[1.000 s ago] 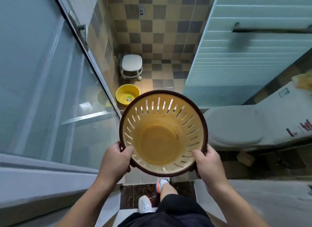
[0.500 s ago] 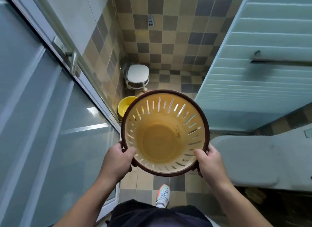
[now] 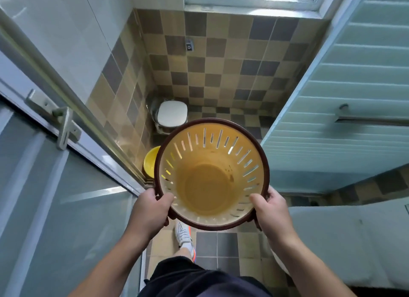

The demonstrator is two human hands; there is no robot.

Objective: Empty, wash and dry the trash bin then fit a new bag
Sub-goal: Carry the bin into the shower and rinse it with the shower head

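Note:
I hold a round trash bin (image 3: 208, 186) in front of me, mouth up. It is yellowish inside with slotted walls and a dark brown rim, and nothing lies in it. My left hand (image 3: 149, 210) grips the rim at its near left, thumb inside the bin. My right hand (image 3: 271, 210) grips the rim at its near right, thumb over the edge. The bin's outer wall and underside are hidden from me.
A glass sliding door (image 3: 55, 197) with a metal handle (image 3: 64, 128) runs along my left. Ahead on the checkered tile floor stand a white-topped stool (image 3: 172, 114) and a yellow basin (image 3: 150, 161). A toilet (image 3: 345, 241) sits at my right, a pale panelled door (image 3: 354, 97) beyond it.
I have stepped forward through the doorway into the tiled room with the bin in both hands. The stool and basin are closer, and the bin now hides most of the basin.

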